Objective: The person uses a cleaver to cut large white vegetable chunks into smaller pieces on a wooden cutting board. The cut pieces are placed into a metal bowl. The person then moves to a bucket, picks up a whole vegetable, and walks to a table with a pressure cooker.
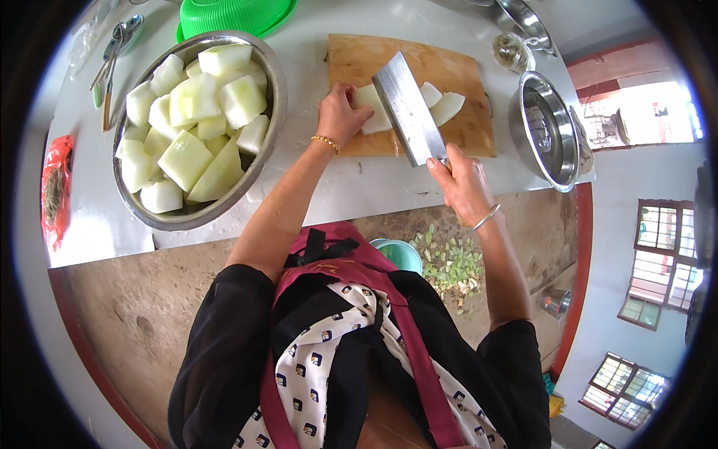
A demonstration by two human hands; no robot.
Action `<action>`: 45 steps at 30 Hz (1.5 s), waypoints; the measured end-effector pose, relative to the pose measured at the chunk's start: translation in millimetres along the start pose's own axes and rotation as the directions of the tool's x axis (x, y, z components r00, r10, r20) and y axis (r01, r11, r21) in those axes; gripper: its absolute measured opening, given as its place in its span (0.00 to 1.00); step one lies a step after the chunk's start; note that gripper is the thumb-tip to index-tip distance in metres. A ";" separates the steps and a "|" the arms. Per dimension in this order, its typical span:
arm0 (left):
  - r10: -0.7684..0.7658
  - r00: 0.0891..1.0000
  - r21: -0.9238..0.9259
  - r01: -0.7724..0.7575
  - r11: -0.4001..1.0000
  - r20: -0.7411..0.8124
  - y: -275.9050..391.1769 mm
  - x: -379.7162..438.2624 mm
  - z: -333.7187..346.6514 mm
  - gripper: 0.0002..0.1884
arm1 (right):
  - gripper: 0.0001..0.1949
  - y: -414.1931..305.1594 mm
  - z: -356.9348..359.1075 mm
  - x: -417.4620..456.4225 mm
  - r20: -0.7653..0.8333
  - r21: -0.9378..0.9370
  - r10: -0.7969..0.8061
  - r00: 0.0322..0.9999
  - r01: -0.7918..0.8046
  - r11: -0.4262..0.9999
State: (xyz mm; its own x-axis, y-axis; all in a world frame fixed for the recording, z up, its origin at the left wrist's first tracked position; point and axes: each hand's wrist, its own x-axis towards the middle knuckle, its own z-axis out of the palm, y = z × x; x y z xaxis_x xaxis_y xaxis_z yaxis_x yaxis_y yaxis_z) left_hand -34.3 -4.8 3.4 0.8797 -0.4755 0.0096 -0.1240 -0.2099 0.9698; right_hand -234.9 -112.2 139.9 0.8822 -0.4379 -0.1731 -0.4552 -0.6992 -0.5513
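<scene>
My right hand [463, 182] grips the handle of a Chinese cleaver [409, 109], whose broad blade is above the wooden cutting board [359, 56]. With bent fingers, my left hand [343, 114] holds the left end of a pale, peeled melon piece [373, 109], probably winter melon. The blade hides part of that piece, so whether it touches the flesh is unclear. Thin white melon slices [447, 108] lie on the board to the right of the blade. Left of the board, a large metal bowl [280, 112] is heaped with peeled melon chunks [193, 101].
A metal basin [521, 118] stands near the table's right edge, beside a tied plastic bag [513, 51]. A green plastic basket [235, 17] and some utensils [112, 67] are at the back left. A red bag [56, 191] lies far left. Below are a bucket [401, 255] and scattered leaves [449, 261].
</scene>
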 end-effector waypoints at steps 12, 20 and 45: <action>0.082 0.996 0.069 -0.079 0.995 -0.044 -1.7 3.6 0.4 0.23 | 0.14 -1.5 28.2 26.2 -0.131 -0.022 -0.095 0.987 0.093 0.995; -0.089 0.996 -0.231 0.094 0.968 0.031 -3.9 2.2 0.4 0.22 | 0.13 -3.9 23.4 -1.7 -0.275 -0.113 -0.257 0.926 0.235 0.965; 0.264 0.965 0.307 -0.248 0.919 -0.009 6.9 -3.4 11.7 0.29 | 0.13 9.9 29.0 -12.1 -0.359 0.210 -0.088 0.929 0.172 0.962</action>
State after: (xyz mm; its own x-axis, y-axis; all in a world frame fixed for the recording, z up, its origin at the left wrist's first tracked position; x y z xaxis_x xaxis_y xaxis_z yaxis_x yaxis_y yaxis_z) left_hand -43.6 -14.6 7.2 0.8199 -0.5063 0.2672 -0.4734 -0.3372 0.8137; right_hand -246.6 -97.4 112.8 0.8164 -0.5486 0.1806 -0.2611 -0.6295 -0.7318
